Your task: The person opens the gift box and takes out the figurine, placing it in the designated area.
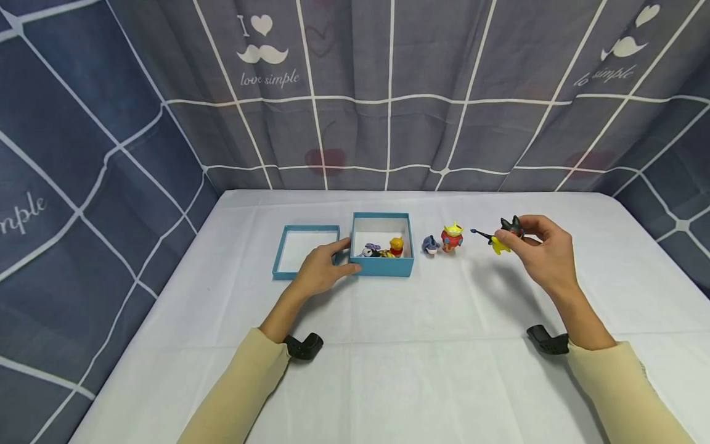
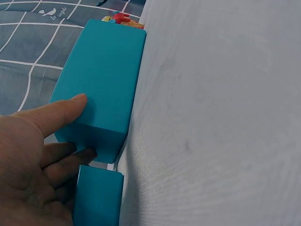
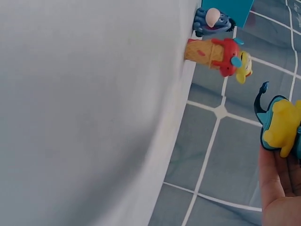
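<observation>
A blue box with a white inside stands on the table, holding several small figurines, among them a yellow bear in red. My left hand grips its front left corner, the thumb on the front face and the fingers round the side. Raised over the table at the right, my right hand pinches a black and yellow figurine with a long thin tail. Left of that hand stand a blue-grey donkey figurine and a red figurine with a yellow top on a cone-like base.
The box's blue lid, its white inside facing up, lies left of the box, partly behind my left hand. A white cloth covers the table. Grey checked curtains hang behind it and at both sides.
</observation>
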Demonstrator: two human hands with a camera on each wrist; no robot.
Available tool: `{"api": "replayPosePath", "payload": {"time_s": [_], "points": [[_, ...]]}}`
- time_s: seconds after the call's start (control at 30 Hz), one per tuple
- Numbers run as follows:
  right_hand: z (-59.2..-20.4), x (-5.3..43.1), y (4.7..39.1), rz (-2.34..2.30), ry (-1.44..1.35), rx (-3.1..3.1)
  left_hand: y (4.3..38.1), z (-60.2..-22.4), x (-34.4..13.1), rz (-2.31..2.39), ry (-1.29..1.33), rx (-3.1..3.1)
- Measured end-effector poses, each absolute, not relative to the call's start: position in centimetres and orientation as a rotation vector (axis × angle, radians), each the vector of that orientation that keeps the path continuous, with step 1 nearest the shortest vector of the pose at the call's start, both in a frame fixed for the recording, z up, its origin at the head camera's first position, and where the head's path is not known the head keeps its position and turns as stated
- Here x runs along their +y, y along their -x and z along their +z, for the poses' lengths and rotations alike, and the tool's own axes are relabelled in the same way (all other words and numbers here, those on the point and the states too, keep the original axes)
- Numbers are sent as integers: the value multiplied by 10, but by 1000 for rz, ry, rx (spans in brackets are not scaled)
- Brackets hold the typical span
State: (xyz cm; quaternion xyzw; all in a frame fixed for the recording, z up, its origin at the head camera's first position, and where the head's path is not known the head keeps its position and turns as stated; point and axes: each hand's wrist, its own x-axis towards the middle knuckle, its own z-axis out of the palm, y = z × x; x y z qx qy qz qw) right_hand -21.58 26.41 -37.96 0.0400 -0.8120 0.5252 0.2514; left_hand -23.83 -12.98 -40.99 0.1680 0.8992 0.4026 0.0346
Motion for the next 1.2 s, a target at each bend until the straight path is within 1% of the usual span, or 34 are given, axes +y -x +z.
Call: {"api": "replayPosePath", "payload": {"time_s": [0.43, 0.87, 1.2], "points": [[-390, 265, 228, 1387, -46, -2330, 237, -407, -129, 1244, -504, 2753], [-391, 261, 235, 1205, -62, -2574, 238, -410, -130, 1251, -504, 2746], [-394, 262, 241, 1212, -104, -2702, 238, -409, -129, 1243, -494, 2749]]}}
